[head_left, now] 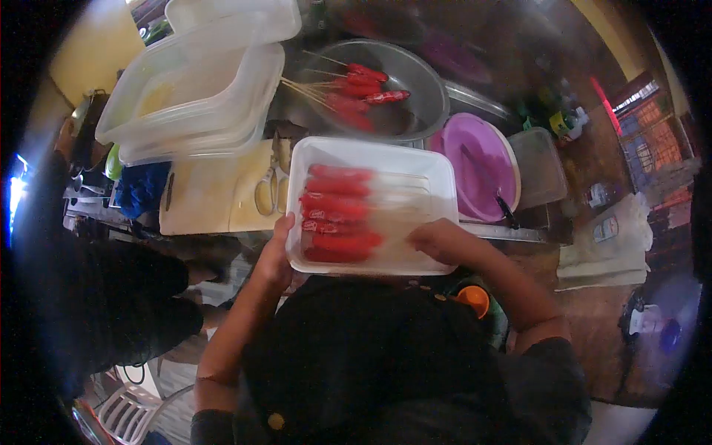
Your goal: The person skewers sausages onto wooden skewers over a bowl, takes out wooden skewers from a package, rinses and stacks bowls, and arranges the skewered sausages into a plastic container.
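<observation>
A white plastic tub [443, 167] is held in front of my body. Inside it several red hotdogs on sticks [335, 204] lie side by side, red ends to the left and pale sticks to the right. My left hand [279, 252] grips the tub's left side near the front corner. Over the stick ends at the right, my right hand [443, 241] reaches in across the front rim with curled fingers; blur hides what they hold, if anything. Beyond the tub, more skewered red hotdogs [363, 89] rest in a round metal basin [439, 111], their sticks over its left rim.
Stacked clear plastic containers [259, 111] stand back left. Scissors [265, 194] lie on a cutting board [211, 200] left of the tub. To the right are a purple basin [475, 200] with a dark-handled utensil and a plastic bag [623, 230]. Another person [111, 304] is at left.
</observation>
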A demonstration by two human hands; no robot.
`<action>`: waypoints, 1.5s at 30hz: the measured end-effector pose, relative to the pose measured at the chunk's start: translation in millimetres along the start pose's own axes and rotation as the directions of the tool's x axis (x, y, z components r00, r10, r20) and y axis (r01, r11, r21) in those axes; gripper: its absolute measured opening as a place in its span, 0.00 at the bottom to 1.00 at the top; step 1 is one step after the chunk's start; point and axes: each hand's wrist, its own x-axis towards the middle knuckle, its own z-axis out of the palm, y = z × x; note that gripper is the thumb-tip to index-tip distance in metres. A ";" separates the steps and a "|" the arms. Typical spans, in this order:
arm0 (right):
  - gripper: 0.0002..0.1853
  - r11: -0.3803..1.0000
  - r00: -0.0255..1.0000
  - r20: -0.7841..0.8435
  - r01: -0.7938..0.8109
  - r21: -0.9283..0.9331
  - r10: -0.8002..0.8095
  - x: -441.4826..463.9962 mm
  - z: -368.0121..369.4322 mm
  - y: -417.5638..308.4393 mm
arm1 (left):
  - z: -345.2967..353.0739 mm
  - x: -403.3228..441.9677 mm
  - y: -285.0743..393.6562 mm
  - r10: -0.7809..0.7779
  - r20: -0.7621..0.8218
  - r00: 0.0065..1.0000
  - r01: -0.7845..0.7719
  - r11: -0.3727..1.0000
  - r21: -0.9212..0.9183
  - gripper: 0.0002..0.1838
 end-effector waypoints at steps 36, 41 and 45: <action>0.08 0.901 0.944 -0.200 0.164 -0.401 -0.261 65.0 -13.0 -39.4 | 0.9 0.5 -5.8 0.005 -0.175 0.985 -0.005 1.000 -0.001 0.35; 0.09 0.848 0.981 -0.119 0.071 -0.524 -0.156 84.8 -6.7 -25.2 | 17.1 -5.7 -0.2 0.009 -0.133 0.991 -0.007 1.000 0.015 0.35; 0.08 0.857 0.969 -0.075 0.172 -0.486 -0.237 84.5 -32.1 -36.9 | 11.9 -1.7 -1.3 -0.009 -0.160 0.987 0.011 1.000 0.011 0.35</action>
